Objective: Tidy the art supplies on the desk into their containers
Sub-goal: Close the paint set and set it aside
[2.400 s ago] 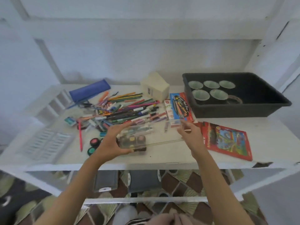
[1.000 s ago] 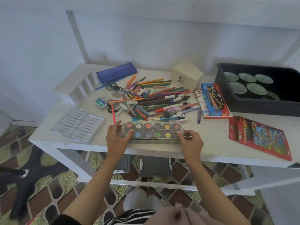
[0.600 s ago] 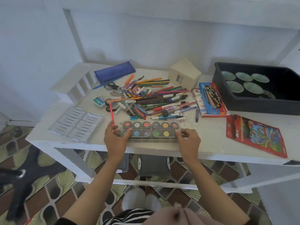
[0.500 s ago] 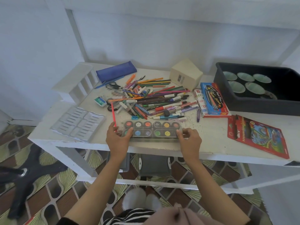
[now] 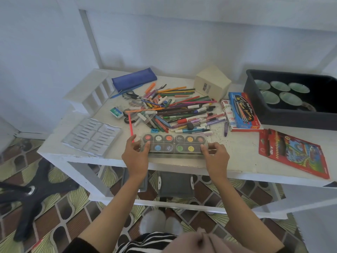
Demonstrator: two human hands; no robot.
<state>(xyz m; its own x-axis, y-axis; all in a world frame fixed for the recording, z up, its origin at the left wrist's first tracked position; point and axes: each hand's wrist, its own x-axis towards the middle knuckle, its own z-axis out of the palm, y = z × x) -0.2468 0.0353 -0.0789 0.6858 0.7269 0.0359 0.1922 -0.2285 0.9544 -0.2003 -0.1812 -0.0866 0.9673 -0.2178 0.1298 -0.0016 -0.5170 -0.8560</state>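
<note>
At the front edge of the desk (image 5: 237,154), left hand (image 5: 135,156) and right hand (image 5: 217,157) pinch the 12-pan paint box (image 5: 175,145), labels illegible.

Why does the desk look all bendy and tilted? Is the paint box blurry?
Head view: the wide-angle lens tilts and bends the desk and wall lines; the watercolour paint box is fairly sharp under soft, even light, without strong glare.

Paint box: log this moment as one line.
object: paint box | left hand: grips left end | right hand: grips right end | position: flat on desk near front edge | pending: pen pile loose behind
</note>
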